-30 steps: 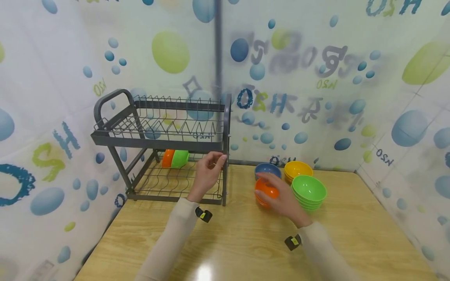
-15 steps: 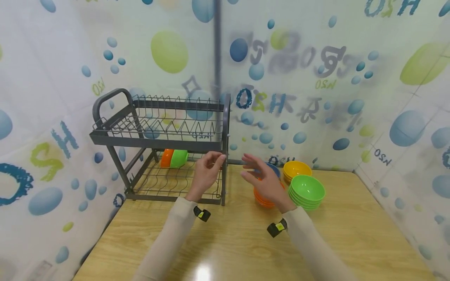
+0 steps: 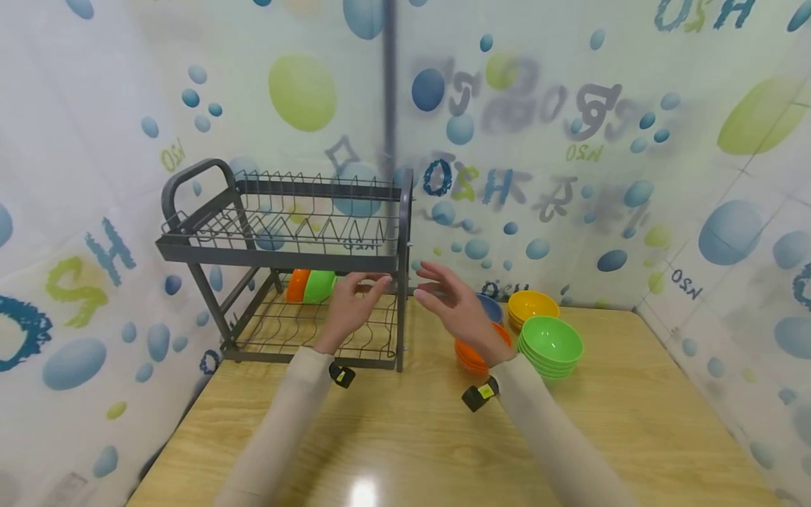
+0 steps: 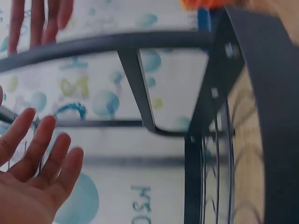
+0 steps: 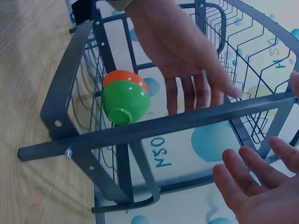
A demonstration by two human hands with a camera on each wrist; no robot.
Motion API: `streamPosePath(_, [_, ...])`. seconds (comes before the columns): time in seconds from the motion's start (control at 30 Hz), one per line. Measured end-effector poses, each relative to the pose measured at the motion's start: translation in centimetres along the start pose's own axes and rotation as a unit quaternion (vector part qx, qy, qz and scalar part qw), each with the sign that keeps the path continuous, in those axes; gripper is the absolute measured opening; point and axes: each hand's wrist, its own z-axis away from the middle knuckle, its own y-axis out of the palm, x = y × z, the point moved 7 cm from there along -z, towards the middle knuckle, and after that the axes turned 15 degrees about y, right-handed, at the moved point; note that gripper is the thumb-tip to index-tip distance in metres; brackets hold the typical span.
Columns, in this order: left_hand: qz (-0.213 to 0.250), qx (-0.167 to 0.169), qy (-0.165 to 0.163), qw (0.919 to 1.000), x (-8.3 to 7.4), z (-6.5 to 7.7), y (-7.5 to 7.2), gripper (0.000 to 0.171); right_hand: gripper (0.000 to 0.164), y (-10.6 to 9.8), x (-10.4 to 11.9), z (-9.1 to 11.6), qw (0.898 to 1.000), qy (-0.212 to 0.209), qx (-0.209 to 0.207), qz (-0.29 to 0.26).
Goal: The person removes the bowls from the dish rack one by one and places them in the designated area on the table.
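My left hand (image 3: 352,310) is held at the front right of the dark dish rack (image 3: 285,259), level with the gap between its two tiers. Its fingers are relaxed and nothing is in them. Just right of the rack's side post, my right hand (image 3: 457,310) is raised with spread fingers, also holding nothing. In the right wrist view its palm and fingers (image 5: 238,170) show beside the rack's side frame. On the lower tier a green bowl (image 5: 126,100) and an orange bowl (image 5: 122,75) stand on their sides, pressed together, left of my left hand.
Behind and beside my right hand are stacked orange bowls (image 3: 472,355), a blue bowl (image 3: 491,308), yellow bowls (image 3: 533,305) and a stack of green bowls (image 3: 550,341). All stand on the wooden table (image 3: 405,436). A patterned curtain (image 3: 557,155) encloses the back and sides.
My right hand has moved left and up from the orange bowls to beside the rack, with nothing in it. My left hand has shifted slightly left. The bowls stay in place.
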Motion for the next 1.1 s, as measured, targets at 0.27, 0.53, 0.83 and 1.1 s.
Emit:
streamPosePath(0.27, [-0.051, -0.013, -0.004, 0.9986, 3.1, -0.7, -3.7, 0.047, 0.052, 1.3, 1.6, -1.3, 1.0, -0.013, -0.001, -0.019])
streamPosePath(0.53, [-0.132, -0.033, -0.076, 0.9879, 6.0, -1.0, -7.0, 0.056, 0.046, 1.7, 1.9, -1.9, 0.999, 0.016, -0.037, 0.004])
streamPosePath(0.83, [-0.184, -0.045, -0.079, 0.9788, 8.5, -1.1, -9.0, 0.052, 0.039, 1.6, 2.0, -2.4, 0.997, 0.016, -0.076, 0.022])
streamPosePath(1.1, [-0.19, -0.045, -0.097, 0.976, 9.4, -0.8, -9.6, 0.039, 0.037, 1.7, 1.9, -2.7, 0.997, 0.016, -0.077, 0.026])
